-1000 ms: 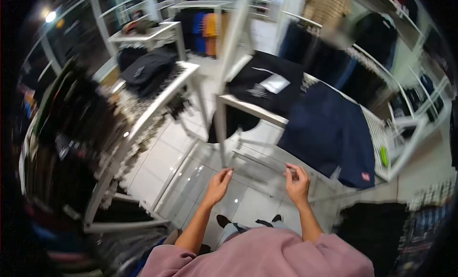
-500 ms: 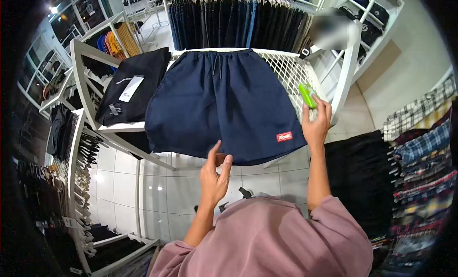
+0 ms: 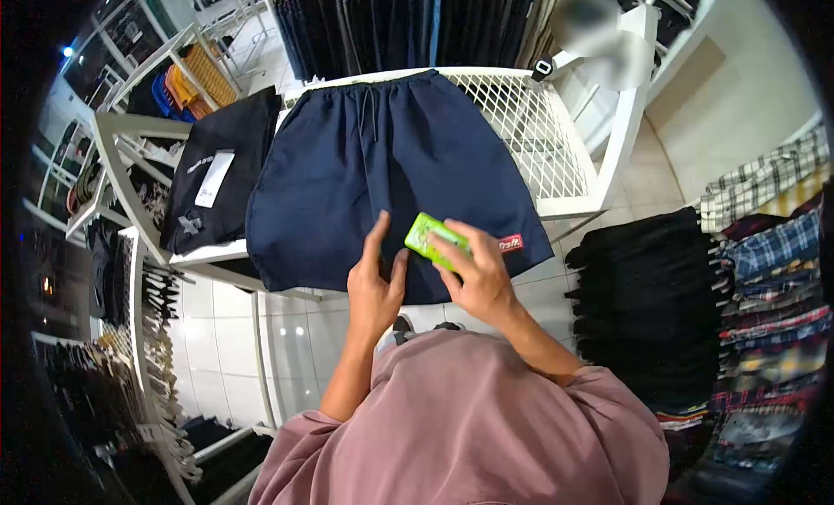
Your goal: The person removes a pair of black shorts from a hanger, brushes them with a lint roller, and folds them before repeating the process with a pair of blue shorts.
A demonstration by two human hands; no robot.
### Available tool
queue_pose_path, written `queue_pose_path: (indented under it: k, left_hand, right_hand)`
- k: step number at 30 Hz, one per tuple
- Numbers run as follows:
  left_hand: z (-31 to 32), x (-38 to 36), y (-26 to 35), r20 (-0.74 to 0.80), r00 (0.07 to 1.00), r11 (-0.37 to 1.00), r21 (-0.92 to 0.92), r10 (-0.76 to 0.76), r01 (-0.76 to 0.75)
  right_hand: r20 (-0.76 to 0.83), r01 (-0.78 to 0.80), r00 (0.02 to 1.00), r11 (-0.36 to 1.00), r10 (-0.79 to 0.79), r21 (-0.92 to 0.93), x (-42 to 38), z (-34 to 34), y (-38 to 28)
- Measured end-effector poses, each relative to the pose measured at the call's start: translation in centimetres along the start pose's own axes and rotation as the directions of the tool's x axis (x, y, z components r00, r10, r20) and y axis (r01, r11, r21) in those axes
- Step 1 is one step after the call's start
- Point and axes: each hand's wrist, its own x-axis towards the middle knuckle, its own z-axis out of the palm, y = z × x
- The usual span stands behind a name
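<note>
Navy drawstring shorts (image 3: 339, 166) lie spread out, waistband at the far side, with a small red label (image 3: 511, 243) near the right hem. My right hand (image 3: 482, 283) grips a small bright green packet (image 3: 424, 234) with white printing, held over the lower middle of the shorts. I cannot make out exactly what kind of packet it is. Just left of it, my left hand (image 3: 375, 283) is at the near hem, thumb and index finger apart, holding nothing.
The shorts rest on a white mesh-topped table (image 3: 556, 157). A folded black garment (image 3: 182, 188) with a white tag (image 3: 215, 179) lies on the left. Hanging jeans (image 3: 391, 27) line the back; black garments (image 3: 647, 322) and plaid shirts (image 3: 773, 262) hang at the right.
My right hand has carried the green packet from the table's right side leftward over the shorts, close to my left hand. My left hand stays near the hem. The camera view has shifted slightly.
</note>
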Motion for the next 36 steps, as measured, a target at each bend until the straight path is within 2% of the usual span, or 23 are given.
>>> queue_pose_path:
  k: [1, 2, 3, 5, 6, 7, 8, 10, 12, 14, 15, 16, 17, 18, 20, 22, 24, 26, 28, 30, 32, 34, 36]
  left_hand:
    - [-0.8, 0.2, 1.0, 0.085, 0.982, 0.985, 0.067, -0.167, 0.162]
    - [-1.1, 0.5, 0.8, 0.121, 0.973, 0.98, 0.07, -0.194, 0.187]
    - [-1.5, 0.9, 0.8, 0.13, 0.973, 0.981, 0.076, -0.189, 0.18]
    - [-2.1, 1.0, 0.5, 0.156, 0.969, 0.981, 0.075, -0.191, 0.181]
    - [-2.3, 1.1, 0.2, 0.122, 0.988, 0.982, 0.174, -0.094, 0.072]
    - [-2.4, 1.4, -0.1, 0.093, 0.996, 0.962, 0.271, 0.013, -0.038]
    - [-2.8, 2.0, -0.3, 0.099, 0.995, 0.965, 0.26, 0.02, -0.045]
    - [-3.8, 3.6, -0.7, 0.036, 0.966, 0.878, 0.408, 0.256, -0.248]
    - [-3.9, 5.4, -1.3, 0.057, 0.955, 0.888, 0.355, 0.291, -0.292]
    - [-3.8, 7.0, -2.2, 0.233, 0.903, 0.797, 0.426, 0.361, -0.428]
    - [-3.5, 7.0, -3.2, 0.288, 0.914, 0.827, 0.409, 0.286, -0.387]
    - [-3.2, 7.0, -3.8, 0.273, 0.917, 0.832, 0.4, 0.292, -0.384]
    - [-3.2, 6.8, -4.0, 0.26, 0.92, 0.838, 0.393, 0.293, -0.378]
    - [-3.1, 6.8, -4.2, 0.243, 0.925, 0.844, 0.387, 0.294, -0.37]
    - [-2.7, 6.8, -4.7, 0.223, 0.932, 0.857, 0.376, 0.286, -0.353]
    - [-2.7, 6.7, -4.4, 0.219, 0.942, 0.866, 0.382, 0.255, -0.324]
    - [-2.7, 6.6, -4.4, 0.22, 0.944, 0.867, 0.385, 0.245, -0.315]
    - [-2.8, 6.7, -4.6, 0.233, 0.945, 0.869, 0.388, 0.231, -0.308]
    - [-3.0, 6.5, -4.5, 0.236, 0.946, 0.87, 0.391, 0.221, -0.301]
    - [-2.8, 6.6, -4.4, 0.224, 0.949, 0.877, 0.381, 0.221, -0.294]
    - [-2.8, 6.7, -4.2, 0.226, 0.948, 0.871, 0.391, 0.223, -0.297]
    - [-3.0, 6.7, -4.2, 0.254, 0.946, 0.873, 0.393, 0.201, -0.29]
    - [-3.0, 6.9, -4.1, 0.267, 0.944, 0.873, 0.391, 0.196, -0.292]
  right_hand:
    - [-0.063, -0.056, 0.997, 0.996, 0.052, -0.064, -0.2, 0.4, 0.9]
    - [-0.13, -0.112, 0.987, 0.986, 0.095, -0.126, -0.3, 0.2, 2.3]
    - [-0.363, -0.315, 0.905, 0.924, 0.223, -0.218, -0.3, -0.3, 3.7]
    - [-0.608, -0.61, 0.718, 0.726, 0.338, -0.318, -1.0, -3.2, 6.8]
    - [-0.671, -0.651, 0.671, 0.684, 0.316, -0.329, -0.8, -4.4, 6.8]
    - [-0.642, -0.617, 0.688, 0.737, 0.337, -0.275, -0.5, -4.5, 6.0]
    - [-0.614, -0.581, 0.706, 0.785, 0.354, -0.216, -0.1, -4.4, 4.8]
    - [-0.399, -0.407, 0.864, 0.893, 0.308, -0.191, 1.7, -2.6, 0.7]
    - [-0.186, -0.247, 0.956, 0.965, 0.228, -0.087, 2.7, 0.2, -2.2]
    - [-0.04, -0.163, 0.987, 0.975, 0.158, -0.151, 3.6, 1.7, -1.6]
    - [-0.071, -0.197, 0.98, 0.948, 0.184, -0.249, 4.1, 1.4, 1.0]
    - [-0.184, -0.382, 0.923, 0.873, 0.339, -0.304, 5.3, 0.2, 2.4]
    - [-0.328, -0.502, 0.862, 0.738, 0.386, -0.452, 5.3, -0.2, 6.3]
    - [-0.439, -0.644, 0.761, 0.636, 0.478, -0.424, 6.7, -1.8, 7.8]
    - [-0.489, -0.591, 0.776, 0.73, 0.398, -0.344, 8.0, -2.5, 8.7]
    - [-0.296, -0.343, 0.916, 0.912, 0.271, -0.225, 10.4, -0.8, 4.6]
    - [-0.001, -0.081, 0.997, 0.991, 0.081, -0.105, 10.6, 1.8, 3.3]
    - [0.065, -0.118, 0.989, 0.974, 0.133, -0.196, 10.8, 2.8, 6.0]
    - [-0.158, -0.381, 0.924, 0.843, 0.347, -0.38, 12.2, 1.5, 12.2]
    - [-0.391, -0.519, 0.85, 0.69, 0.354, -0.504, 12.0, 0.1, 16.2]
    - [-0.332, -0.462, 0.869, 0.841, 0.366, -0.282, 13.3, -0.1, 12.2]
    - [-0.082, -0.149, 0.987, 0.98, 0.14, -0.129, 13.5, 0.9, 7.5]
    - [0.078, -0.026, 0.997, 0.999, 0.027, -0.022, 12.6, 2.5, 4.8]
